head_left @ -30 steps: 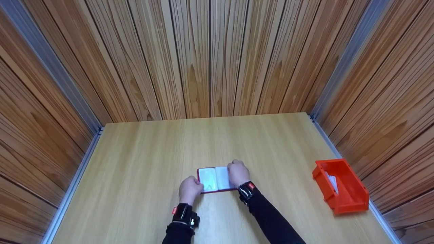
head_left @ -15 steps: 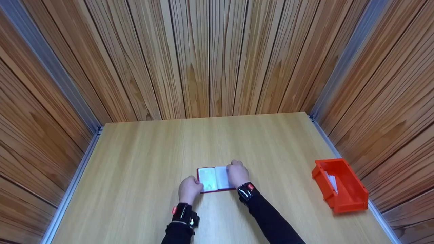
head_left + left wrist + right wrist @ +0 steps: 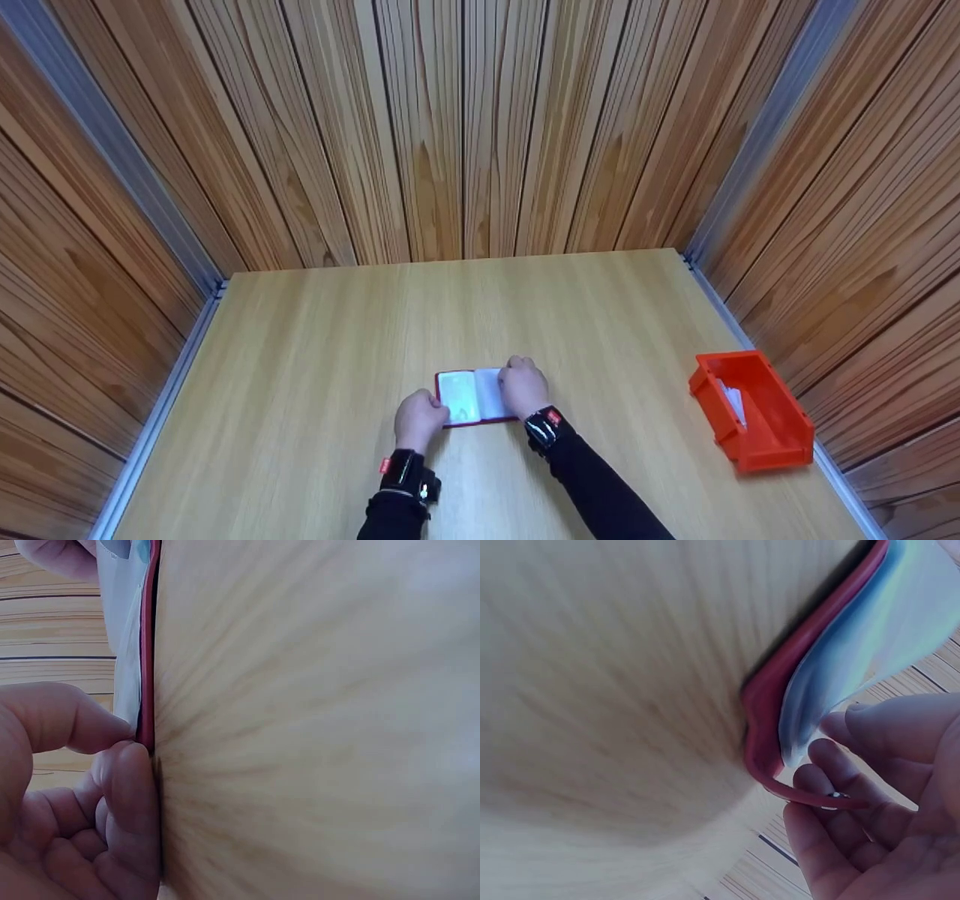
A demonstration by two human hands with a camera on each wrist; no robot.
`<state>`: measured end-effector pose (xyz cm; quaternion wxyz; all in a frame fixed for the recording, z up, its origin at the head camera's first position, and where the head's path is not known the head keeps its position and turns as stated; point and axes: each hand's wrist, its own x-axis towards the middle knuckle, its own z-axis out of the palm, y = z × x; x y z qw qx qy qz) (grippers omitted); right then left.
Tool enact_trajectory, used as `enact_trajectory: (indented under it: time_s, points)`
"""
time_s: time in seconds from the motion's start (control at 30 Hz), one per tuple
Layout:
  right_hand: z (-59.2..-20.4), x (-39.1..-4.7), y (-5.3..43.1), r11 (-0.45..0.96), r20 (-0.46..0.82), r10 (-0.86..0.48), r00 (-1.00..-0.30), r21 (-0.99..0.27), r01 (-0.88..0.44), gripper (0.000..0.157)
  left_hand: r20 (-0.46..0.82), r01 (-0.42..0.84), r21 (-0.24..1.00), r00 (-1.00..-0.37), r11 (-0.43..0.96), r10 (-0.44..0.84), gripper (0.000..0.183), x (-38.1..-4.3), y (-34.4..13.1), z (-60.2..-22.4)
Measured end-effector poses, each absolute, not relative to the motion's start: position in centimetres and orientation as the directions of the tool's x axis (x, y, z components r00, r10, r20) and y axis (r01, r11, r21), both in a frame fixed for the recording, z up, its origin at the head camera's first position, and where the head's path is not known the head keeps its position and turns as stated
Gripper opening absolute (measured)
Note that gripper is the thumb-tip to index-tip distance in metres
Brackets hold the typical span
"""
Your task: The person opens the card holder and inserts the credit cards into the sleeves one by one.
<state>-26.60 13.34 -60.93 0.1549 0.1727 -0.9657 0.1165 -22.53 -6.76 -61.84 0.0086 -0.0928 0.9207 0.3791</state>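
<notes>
A small red card holder lies spread open on the table, clear plastic sleeves showing on both sides of its fold. My left hand pinches its near left corner between thumb and finger, as the left wrist view shows at the red cover edge. At the right end my right hand covers part of the holder. In the right wrist view its fingertips are at the lifted clear sleeves. A red strap with a metal snap runs between the fingers of that hand.
An orange bin stands at the right edge of the table, with white papers or cards inside. Wood-plank walls with metal corner rails enclose the back and both sides.
The right hand has shifted very slightly left and toward me over the holder's right side. The left hand and the bin stay where they were.
</notes>
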Motion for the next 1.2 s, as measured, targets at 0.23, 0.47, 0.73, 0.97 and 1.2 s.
enact_trajectory:
  time_s: [0.23,0.47,0.73,0.97,1.2]
  points:
    - [-60.7,-26.3,13.3,0.898,0.34,-0.345,-0.875,-0.152,-0.413,0.008,-0.068,-0.167,0.693,-0.984,0.701,-0.167,0.01,-22.6,-6.8,-61.9]
    - [-60.6,-26.1,13.4,0.888,0.336,-0.365,-0.868,-0.155,-0.433,0.01,-0.09,-0.186,0.702,-0.981,0.688,-0.174,0.013,-22.6,-6.8,-61.9]
    - [-60.7,-26.1,13.1,0.868,0.31,-0.406,-0.86,-0.164,-0.469,0.011,-0.091,-0.183,0.697,-0.982,0.694,-0.167,0.012,-22.6,-6.8,-61.9]
    - [-60.8,-25.9,12.8,0.85,0.307,-0.448,-0.84,-0.146,-0.507,0.012,-0.054,-0.155,0.694,-0.985,0.703,-0.164,0.007,-22.6,-6.9,-61.9]
    - [-61.1,-25.8,12.3,0.833,0.355,-0.466,-0.81,-0.131,-0.537,0.009,-0.01,-0.117,0.679,-0.989,0.724,-0.15,0.009,-22.5,-7.0,-62.0]
